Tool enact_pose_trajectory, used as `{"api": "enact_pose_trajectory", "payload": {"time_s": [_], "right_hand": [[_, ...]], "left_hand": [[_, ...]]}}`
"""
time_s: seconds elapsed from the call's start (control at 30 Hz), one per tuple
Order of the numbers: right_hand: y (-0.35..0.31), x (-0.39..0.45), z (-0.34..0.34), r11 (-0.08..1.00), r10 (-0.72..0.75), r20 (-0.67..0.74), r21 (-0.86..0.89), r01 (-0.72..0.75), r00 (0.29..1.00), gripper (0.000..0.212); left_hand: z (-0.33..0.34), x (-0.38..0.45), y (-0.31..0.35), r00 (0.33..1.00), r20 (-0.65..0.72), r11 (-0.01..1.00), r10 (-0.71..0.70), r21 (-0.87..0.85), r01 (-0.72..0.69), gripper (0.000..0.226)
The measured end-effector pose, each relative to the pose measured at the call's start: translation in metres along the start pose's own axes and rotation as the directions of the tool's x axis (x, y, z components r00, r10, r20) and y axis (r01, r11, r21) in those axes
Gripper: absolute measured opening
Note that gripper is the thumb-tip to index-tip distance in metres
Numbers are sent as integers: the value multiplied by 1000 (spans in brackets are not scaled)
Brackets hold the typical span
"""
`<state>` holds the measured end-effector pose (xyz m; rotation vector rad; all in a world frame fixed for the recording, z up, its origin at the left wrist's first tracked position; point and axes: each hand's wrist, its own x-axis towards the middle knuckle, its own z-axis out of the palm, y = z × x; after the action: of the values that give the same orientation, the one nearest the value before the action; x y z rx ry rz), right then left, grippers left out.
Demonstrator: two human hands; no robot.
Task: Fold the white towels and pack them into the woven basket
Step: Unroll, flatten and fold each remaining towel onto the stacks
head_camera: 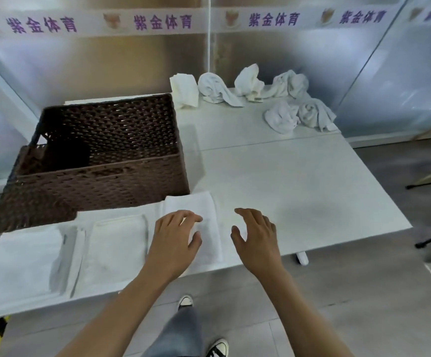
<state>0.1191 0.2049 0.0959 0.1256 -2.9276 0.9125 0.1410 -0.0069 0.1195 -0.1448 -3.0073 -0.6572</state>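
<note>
White bench [299, 176] carries the woven basket [101, 161], apparently empty. Folded towel [204, 215] lies just before it. Left hand [175, 235] rests on it, fingers relaxed; right hand [255, 238] hovers open. Advisable: press creases flat, lift level.

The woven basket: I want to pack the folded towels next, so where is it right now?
In the head view the woven basket stands on the left of the white table, just behind the folded towels along the near edge, with the crumpled towels far right of it.
</note>
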Motion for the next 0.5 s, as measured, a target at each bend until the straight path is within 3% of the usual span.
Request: {"api": "enact_pose_trajectory", "payload": {"time_s": [0.5], "right_hand": [[122, 118, -60, 996, 89, 6, -4, -89, 996, 41]], "left_hand": [[78, 159, 81, 995, 96, 998, 34, -60, -28, 29]]}}
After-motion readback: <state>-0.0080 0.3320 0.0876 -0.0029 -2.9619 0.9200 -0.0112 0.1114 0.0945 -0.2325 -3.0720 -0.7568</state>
